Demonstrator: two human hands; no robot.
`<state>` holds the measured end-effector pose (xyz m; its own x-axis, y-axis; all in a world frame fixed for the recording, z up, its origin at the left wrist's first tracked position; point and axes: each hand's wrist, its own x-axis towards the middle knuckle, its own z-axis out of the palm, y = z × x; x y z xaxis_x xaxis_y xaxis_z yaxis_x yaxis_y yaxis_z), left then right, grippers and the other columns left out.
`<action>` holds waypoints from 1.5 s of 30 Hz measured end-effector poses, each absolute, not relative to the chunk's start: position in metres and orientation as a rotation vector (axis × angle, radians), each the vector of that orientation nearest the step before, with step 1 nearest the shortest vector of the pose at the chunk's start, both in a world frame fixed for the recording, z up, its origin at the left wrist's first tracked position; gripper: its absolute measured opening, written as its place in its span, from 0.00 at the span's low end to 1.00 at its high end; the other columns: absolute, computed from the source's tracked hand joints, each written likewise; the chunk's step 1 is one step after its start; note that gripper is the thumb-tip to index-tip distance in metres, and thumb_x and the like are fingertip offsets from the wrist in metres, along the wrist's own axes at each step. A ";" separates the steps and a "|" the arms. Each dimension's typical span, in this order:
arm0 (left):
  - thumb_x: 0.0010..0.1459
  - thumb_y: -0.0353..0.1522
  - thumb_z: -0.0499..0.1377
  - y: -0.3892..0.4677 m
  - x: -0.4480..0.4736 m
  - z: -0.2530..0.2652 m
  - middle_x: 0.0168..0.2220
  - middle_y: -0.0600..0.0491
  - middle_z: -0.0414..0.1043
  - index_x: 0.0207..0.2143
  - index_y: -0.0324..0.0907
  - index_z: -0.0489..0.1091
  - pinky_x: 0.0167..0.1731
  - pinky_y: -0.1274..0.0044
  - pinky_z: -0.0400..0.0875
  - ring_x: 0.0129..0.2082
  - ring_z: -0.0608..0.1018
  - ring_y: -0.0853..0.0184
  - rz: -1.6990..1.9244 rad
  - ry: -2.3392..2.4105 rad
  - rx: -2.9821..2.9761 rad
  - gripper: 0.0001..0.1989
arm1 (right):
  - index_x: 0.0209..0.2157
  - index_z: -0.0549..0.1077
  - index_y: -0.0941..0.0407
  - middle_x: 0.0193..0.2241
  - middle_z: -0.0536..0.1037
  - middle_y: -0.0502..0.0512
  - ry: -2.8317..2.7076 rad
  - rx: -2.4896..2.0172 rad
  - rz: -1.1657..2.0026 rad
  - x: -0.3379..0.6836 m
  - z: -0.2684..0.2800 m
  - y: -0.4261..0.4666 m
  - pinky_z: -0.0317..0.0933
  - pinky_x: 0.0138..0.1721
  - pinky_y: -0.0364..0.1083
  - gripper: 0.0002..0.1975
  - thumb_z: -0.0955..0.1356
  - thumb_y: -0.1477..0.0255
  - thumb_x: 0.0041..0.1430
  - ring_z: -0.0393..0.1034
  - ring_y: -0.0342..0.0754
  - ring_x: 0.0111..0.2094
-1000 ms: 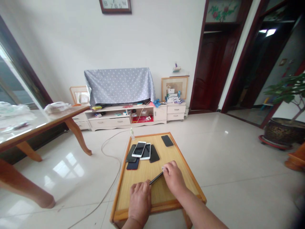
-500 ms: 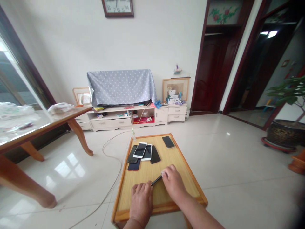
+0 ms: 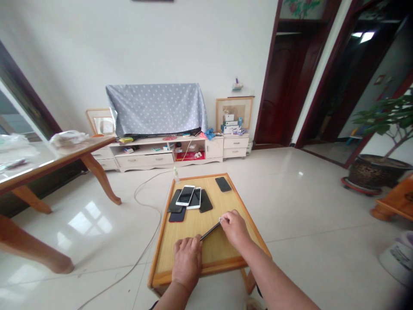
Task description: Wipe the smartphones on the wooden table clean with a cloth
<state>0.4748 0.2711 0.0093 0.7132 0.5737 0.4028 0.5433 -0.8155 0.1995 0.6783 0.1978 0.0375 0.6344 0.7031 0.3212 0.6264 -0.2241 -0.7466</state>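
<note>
My left hand (image 3: 187, 258) is closed around the near end of a dark phone (image 3: 210, 231), tilted so that only its slim edge shows between my hands. At its far end, my right hand (image 3: 235, 228) pinches a small white piece of tissue or cloth (image 3: 221, 220) against it; most of that piece is hidden by the fingers. Beyond my hands, several phones lie overlapping on the small wooden table (image 3: 226, 250), among them a white phone (image 3: 186, 195) on top and a dark blue phone (image 3: 177, 214) in front. A black phone (image 3: 223, 184) lies apart at the far right corner.
A small clear bottle (image 3: 176, 175) stands by the table's far left corner. A cable (image 3: 160, 215) runs over the tiled floor on the left. A larger table (image 3: 61, 165) is at left, a low cabinet (image 3: 145, 160) ahead, a potted plant (image 3: 376, 174) at right.
The view has tipped down and shifted slightly right, so the wall clock has almost left it. Both hands keep their grip, with slightly more of the phone's edge showing between them.
</note>
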 end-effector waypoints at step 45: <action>0.61 0.34 0.57 0.270 0.475 0.008 0.48 0.49 0.75 0.50 0.50 0.71 0.50 0.63 0.68 0.47 0.76 0.59 0.714 0.606 2.923 0.15 | 0.22 0.70 0.53 0.20 0.77 0.47 -0.828 -2.059 0.383 0.711 -0.004 0.187 0.53 0.25 0.41 0.04 0.66 0.73 0.49 0.69 0.43 0.23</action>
